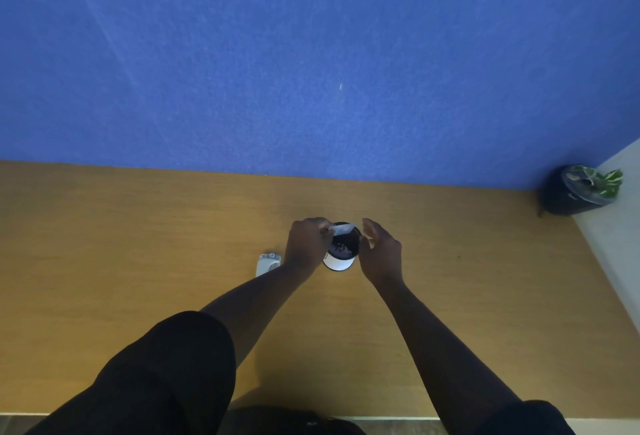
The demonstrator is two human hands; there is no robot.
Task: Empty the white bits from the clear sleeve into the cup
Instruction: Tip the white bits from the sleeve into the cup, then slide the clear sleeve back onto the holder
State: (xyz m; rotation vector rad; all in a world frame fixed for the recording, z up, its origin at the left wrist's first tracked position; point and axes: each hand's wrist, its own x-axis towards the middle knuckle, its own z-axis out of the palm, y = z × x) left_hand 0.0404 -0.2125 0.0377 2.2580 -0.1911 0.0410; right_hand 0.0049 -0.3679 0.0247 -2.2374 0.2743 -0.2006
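Observation:
A white cup (338, 263) with a dark inside stands on the wooden table (138, 261), near the middle. Small pale bits show at its bottom. My left hand (306, 244) pinches one end of the clear sleeve (343, 228), which lies flat across the far side of the cup's rim. My right hand (379, 251) hovers just right of the cup with fingers spread, holding nothing; its fingertips are close to the sleeve's right end.
A small white and grey object (267, 263) lies on the table just left of my left wrist. A dark pot with a green plant (581, 190) sits in the far right corner. A blue wall (311, 54) closes the table's far edge.

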